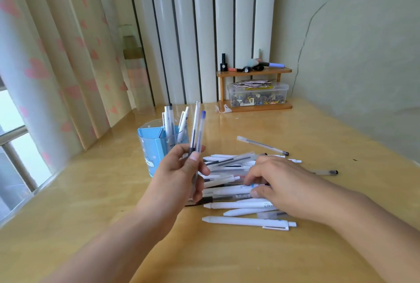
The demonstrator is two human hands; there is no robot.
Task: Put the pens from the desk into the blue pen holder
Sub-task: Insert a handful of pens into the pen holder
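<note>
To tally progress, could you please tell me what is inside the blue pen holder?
The blue pen holder holds several white pens standing upright; their lower ends are hidden.

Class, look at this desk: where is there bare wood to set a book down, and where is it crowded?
Bare wood lies on the near side of the desk, under the forearms and this side of the pen pile. More lies on the far side, between the pile and the small wooden shelf. It is crowded around the pile, between the blue pen holder and the right hand.
</note>
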